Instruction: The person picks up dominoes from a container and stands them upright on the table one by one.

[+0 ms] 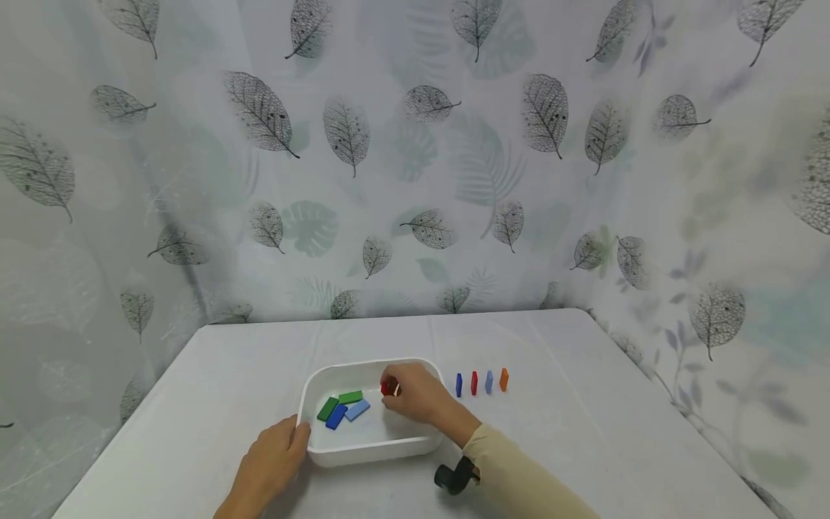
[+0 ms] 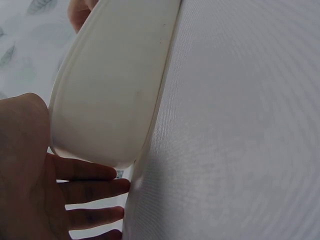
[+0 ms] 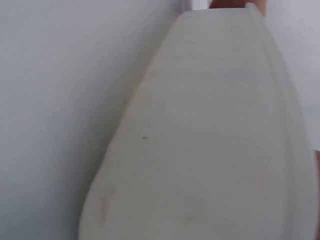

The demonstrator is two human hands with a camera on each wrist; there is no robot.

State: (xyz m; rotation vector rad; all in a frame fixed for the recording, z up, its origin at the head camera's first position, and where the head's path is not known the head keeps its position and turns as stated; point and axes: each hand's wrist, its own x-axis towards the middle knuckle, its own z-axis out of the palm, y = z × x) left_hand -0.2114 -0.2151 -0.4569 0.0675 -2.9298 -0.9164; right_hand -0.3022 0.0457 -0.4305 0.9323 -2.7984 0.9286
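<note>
A white plastic tray (image 1: 369, 453) sits on the table. Over its right half, my right hand (image 1: 415, 393) reaches in and pinches a small red block (image 1: 386, 389), partly covered by the fingers. My left hand (image 1: 275, 458) lies against the tray's near left corner. In the left wrist view, that hand (image 2: 30, 170) touches the corner with its fingers straight. Inside the tray's left half lie two green blocks (image 1: 351, 397), a dark blue block (image 1: 336, 416) and a light blue block (image 1: 357, 410). The right wrist view mostly holds the tray's outer wall (image 3: 200, 130).
Right of the tray, a dark blue block (image 1: 459, 385), a red block (image 1: 474, 383), a light blue block (image 1: 489, 382) and an orange block (image 1: 503, 379) stand upright in a spaced row. A leaf-patterned curtain (image 1: 402, 180) surrounds the white table (image 1: 583, 425).
</note>
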